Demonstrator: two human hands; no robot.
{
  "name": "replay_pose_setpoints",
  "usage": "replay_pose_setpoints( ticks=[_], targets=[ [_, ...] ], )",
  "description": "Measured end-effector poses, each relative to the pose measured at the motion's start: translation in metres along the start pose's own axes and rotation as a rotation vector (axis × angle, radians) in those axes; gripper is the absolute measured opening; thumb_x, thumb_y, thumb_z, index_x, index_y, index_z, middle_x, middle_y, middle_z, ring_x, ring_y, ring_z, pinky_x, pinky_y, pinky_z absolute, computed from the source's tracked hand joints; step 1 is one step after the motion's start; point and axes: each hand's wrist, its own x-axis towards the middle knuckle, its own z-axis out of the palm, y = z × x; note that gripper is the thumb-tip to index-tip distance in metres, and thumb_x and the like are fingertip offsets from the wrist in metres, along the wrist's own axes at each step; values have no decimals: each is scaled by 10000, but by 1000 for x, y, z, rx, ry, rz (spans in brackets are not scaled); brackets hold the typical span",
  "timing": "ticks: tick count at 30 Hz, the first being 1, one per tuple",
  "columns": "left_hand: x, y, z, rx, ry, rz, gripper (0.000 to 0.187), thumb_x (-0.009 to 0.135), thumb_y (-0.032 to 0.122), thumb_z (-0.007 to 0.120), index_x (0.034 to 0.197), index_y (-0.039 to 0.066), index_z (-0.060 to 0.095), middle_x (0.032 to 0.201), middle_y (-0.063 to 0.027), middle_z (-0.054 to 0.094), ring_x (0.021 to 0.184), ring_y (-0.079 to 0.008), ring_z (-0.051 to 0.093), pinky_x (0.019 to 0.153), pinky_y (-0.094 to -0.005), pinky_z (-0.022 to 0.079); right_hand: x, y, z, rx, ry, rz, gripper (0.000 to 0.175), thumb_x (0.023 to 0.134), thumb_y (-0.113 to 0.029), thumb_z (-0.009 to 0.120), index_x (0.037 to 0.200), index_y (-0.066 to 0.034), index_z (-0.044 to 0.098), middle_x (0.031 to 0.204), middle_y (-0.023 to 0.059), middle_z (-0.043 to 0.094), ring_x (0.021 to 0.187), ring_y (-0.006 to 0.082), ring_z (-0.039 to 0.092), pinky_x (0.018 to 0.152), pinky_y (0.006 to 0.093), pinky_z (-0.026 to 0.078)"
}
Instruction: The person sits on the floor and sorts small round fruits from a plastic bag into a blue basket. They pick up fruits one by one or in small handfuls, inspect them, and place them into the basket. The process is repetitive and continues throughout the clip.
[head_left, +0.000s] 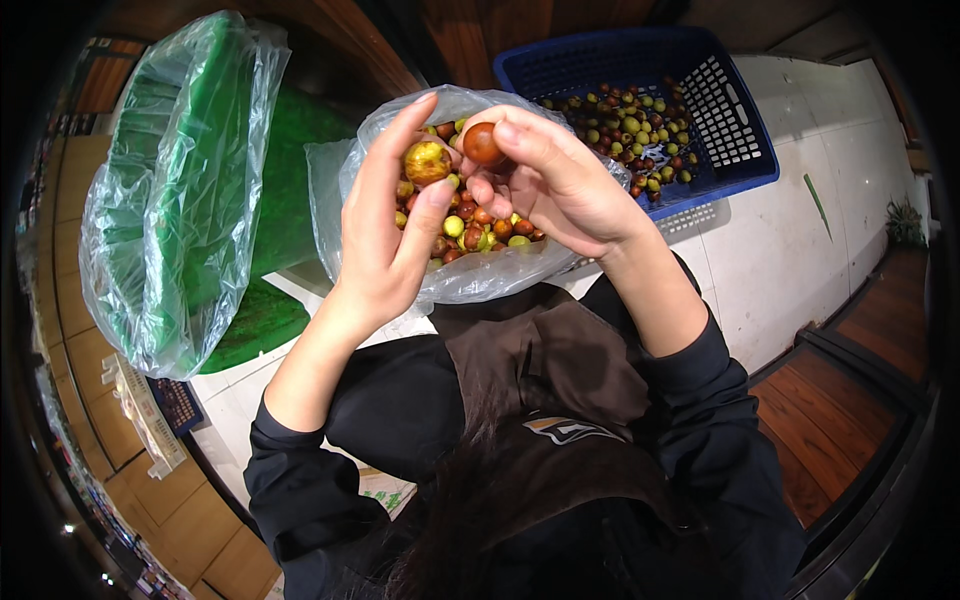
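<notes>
Between the thumb and fingers of my left hand (386, 217) is a yellow-green jujube (427, 163) with brown patches. My right hand (559, 180) grips a glossy reddish-brown jujube (484, 144) at its thumb tip; whether more fruit sits in that palm is hidden. The two fruits are close together but apart. Below both hands a clear plastic bag (480, 281) gapes wide, its rim folded outward. Many loose jujubes (474, 238), green, yellow and brown, fill it. My hands cover part of the bag's contents.
Ahead to the right, a blue plastic crate (739, 180) holds scattered jujubes (641, 135). At left stands a green bin (225, 97) lined with a clear plastic bag (161, 217). Wooden panels (487, 37) rise at the back. A green leaf strip (817, 206) lies on the white tiles (787, 277).
</notes>
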Motion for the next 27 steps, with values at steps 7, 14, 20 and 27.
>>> replay_pose_setpoints(
  ticks=[7,14,20,27],
  targets=[
    [5,-2,-3,128,113,203,450,767,89,790,1153,24,568,1135,-112,614,1042,-271,599,918,-371,467,3,10,2,246,65,60,355,1033,-391,454,1050,-62,586,973,67,633,863,154,606,768,299,514],
    [11,-1,-1,377,86,203,846,631,273,866,1379,92,515,1339,-148,493,1190,-325,463,1007,-421,384,17,11,-20,617,247,125,260,1009,-343,526,982,-92,588,989,97,619,926,195,625,687,270,526],
    [5,-28,0,551,-270,6,503,807,239,734,1257,78,578,1166,-106,611,1098,-294,561,912,-408,470,-7,-63,-148,-1405,731,-387,257,811,-172,753,955,-27,597,779,73,627,674,205,601,614,340,511],
    [-23,-57,21,878,-756,-62,466,779,233,738,1208,119,595,1142,-83,592,1063,-291,586,908,-405,489,-18,-35,-116,-2130,795,-530,426,774,-139,709,1187,-69,632,1251,210,570,1116,383,574,948,428,491]
  ],
)
